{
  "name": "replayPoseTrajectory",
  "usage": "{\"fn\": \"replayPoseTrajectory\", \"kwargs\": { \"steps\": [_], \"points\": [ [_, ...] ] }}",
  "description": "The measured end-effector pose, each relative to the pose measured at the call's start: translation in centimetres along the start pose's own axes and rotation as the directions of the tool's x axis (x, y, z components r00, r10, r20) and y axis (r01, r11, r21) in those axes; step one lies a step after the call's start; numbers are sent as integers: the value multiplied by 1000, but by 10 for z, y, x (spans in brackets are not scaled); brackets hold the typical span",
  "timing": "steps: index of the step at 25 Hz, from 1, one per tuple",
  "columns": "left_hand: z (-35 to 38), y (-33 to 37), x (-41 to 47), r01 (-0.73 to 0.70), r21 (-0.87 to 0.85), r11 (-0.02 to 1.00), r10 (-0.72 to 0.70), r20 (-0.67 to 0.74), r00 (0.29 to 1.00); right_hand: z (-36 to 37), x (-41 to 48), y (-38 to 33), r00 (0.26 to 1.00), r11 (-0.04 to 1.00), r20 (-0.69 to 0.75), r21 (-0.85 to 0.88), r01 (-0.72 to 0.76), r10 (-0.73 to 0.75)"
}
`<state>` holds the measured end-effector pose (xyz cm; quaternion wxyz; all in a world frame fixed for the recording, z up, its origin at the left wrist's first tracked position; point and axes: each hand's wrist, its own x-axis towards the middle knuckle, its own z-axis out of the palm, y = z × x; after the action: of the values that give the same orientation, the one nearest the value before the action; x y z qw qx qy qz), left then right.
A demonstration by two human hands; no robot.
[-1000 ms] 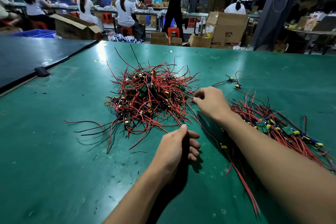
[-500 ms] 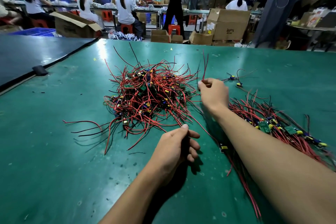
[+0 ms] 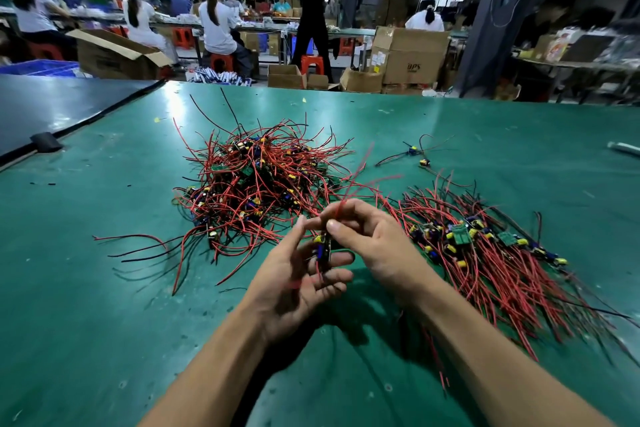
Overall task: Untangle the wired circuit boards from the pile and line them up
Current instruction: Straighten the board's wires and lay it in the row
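Note:
A tangled pile of wired circuit boards [image 3: 256, 184], red and black wires with small yellow and blue parts, lies mid-table. To the right a row of lined-up boards [image 3: 485, 246] stretches toward the near right with wires trailing. One circuit board [image 3: 322, 250] hangs between my hands, just in front of the pile. My left hand [image 3: 294, 284] cups it from below with fingers partly spread. My right hand [image 3: 370, 239] pinches its red wires above the board, and the wire ends stick up and blur.
The green table [image 3: 104, 288] extends all around. Two loose small parts with wires [image 3: 415, 154] lie behind the row. A black clip [image 3: 45, 141] sits at the left seam. A white tube [image 3: 623, 148] lies far right. Workers and cardboard boxes [image 3: 408, 55] stand beyond the far edge.
My right hand pulled a wired board out of the pile and drew back toward me. My left hand rose off the table and opened under the board.

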<state>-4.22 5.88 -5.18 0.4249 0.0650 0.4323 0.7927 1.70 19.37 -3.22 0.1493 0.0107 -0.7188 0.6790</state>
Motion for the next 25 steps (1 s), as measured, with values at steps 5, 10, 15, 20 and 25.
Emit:
{"fn": "replayPoseTrajectory", "kwargs": {
  "steps": [5,10,15,20,25],
  "points": [
    [-2,-12,1,-97,212,973,104,-23,994,5,-14,8,988,987,-103,122,-101,114],
    [-3,-16,-1,-122,387,914,126,15,992,6,-19,13,962,980,-198,101,-172,189],
    [-2,-17,-3,-169,463,870,158,62,986,6,-20,18,964,967,-80,60,-248,252],
    [2,-20,-5,-260,662,703,271,88,959,-8,-18,18,953,953,-5,8,-303,303],
    [7,-16,-8,-148,566,811,123,83,989,-13,-10,23,892,928,-285,233,-290,350]
  ]
}}
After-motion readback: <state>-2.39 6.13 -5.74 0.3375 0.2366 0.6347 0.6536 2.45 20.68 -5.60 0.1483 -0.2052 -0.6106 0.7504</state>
